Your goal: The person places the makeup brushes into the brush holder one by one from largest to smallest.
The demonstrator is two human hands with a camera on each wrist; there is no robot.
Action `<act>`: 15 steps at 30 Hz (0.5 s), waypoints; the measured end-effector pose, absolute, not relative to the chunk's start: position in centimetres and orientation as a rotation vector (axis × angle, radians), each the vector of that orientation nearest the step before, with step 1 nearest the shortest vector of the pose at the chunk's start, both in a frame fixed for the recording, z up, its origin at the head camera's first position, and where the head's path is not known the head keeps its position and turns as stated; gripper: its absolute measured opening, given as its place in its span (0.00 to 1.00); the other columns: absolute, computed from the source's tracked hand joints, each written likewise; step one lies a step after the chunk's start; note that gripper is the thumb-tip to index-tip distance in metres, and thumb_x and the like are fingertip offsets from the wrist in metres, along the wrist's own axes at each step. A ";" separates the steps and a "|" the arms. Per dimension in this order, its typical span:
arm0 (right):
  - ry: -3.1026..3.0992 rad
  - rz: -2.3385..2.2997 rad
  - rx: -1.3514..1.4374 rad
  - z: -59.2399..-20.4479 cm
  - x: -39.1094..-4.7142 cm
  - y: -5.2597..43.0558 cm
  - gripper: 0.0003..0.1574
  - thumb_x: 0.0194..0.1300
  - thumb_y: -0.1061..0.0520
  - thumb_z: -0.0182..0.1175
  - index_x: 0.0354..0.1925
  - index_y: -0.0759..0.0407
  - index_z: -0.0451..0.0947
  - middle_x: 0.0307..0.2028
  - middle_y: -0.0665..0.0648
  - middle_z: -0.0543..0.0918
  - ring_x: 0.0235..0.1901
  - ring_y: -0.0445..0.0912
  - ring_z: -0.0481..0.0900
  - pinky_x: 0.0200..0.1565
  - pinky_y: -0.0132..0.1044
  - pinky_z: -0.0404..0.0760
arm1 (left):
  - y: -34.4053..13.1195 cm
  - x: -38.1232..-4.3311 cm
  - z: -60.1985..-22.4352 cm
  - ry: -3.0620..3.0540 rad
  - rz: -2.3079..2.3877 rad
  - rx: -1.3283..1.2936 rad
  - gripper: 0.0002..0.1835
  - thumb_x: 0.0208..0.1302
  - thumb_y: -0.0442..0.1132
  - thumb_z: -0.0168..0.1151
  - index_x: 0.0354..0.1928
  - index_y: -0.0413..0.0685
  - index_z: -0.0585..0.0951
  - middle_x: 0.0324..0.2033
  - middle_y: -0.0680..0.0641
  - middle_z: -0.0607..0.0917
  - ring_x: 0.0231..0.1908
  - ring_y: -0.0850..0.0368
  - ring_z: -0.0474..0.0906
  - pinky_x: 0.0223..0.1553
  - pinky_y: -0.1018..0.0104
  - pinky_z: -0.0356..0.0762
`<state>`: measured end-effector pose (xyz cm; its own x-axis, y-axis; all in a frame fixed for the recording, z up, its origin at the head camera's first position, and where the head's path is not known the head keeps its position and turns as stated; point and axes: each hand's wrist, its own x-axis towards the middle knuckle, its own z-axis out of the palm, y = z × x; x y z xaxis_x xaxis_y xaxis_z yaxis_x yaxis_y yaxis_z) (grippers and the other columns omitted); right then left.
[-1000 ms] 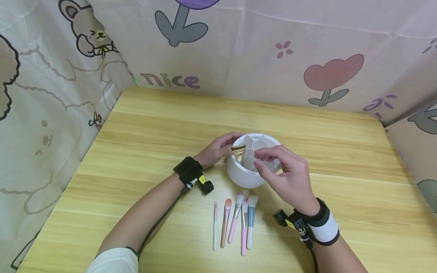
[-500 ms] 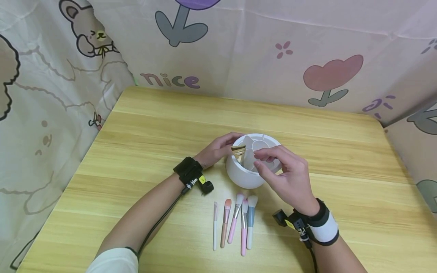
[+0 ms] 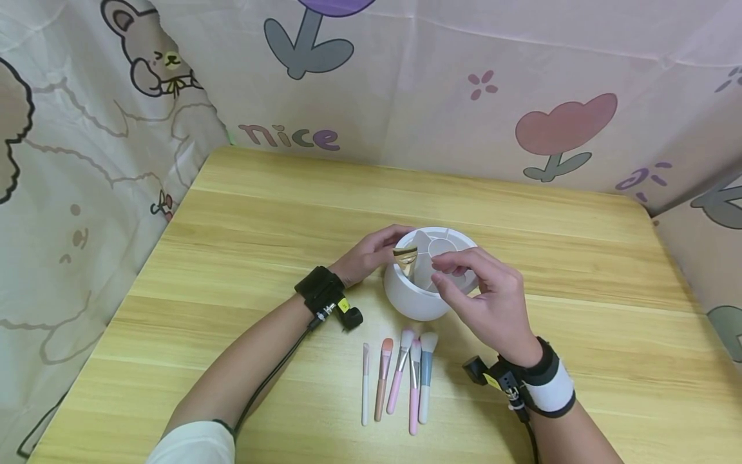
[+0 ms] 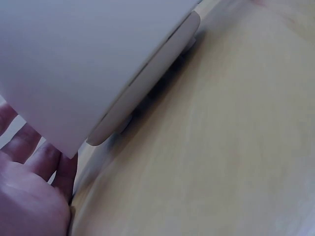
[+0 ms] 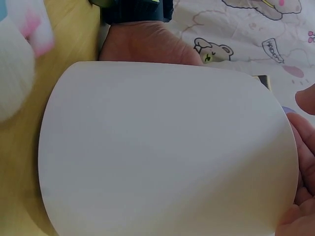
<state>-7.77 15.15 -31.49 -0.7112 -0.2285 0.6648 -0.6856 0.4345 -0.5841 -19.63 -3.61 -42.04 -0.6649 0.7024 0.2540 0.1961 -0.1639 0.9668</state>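
Head view takes in a printed cloth (image 3: 429, 122) hanging along the far side, then a wood-grain table (image 3: 278, 206) spread in front of it. Around the middle of that table stands a white round holder (image 3: 414, 303), upright, its inside split by dividers about a circular centre, with part of the opening hidden by fingers. At its near-right rim the right hand (image 3: 489, 303) hangs over the opening, thumb and index bent toward each other with a gap between the tips and nothing held; whether it touches the rim I cannot tell. On the opposite side the left hand (image 3: 371, 254) cups the wall, fingers bent round behind, some tips out of sight. Five brushes (image 3: 397, 383) lie side by side just in front, heads toward the holder. Smallest is a gold-coloured tool (image 3: 406, 259), leaning in the section nearest the left hand. Steadying the holder while the right hand works above it looks like the step underway; the next move probably calls for that left-hand support plus a light pinch by the right on one slim handle.
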 end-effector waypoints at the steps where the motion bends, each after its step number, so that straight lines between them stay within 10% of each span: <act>1: -2.192 1.228 0.771 -31.3 -7.7 15.0 0.14 0.45 0.75 0.65 0.34 0.68 0.82 0.31 0.59 0.84 0.32 0.42 0.75 0.33 0.26 0.78 | -3.7 -19.6 -42.0 1.739 1.889 1.019 0.33 0.60 0.43 0.49 0.67 0.38 0.63 0.64 0.41 0.70 0.65 0.54 0.65 0.65 0.62 0.64; 15: -2.138 1.340 0.869 -33.2 -8.3 15.7 0.14 0.46 0.77 0.62 0.34 0.68 0.82 0.30 0.58 0.83 0.34 0.41 0.77 0.36 0.25 0.80 | -4.0 -19.6 -42.3 1.747 1.900 1.005 0.32 0.59 0.39 0.47 0.67 0.39 0.64 0.64 0.43 0.71 0.64 0.55 0.66 0.65 0.61 0.64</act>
<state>-8.29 15.70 -33.20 -0.6900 -0.2642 0.6739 -0.7216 0.3235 -0.6121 -19.55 -3.96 -42.25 -0.6775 0.6912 0.2516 0.1931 -0.1630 0.9676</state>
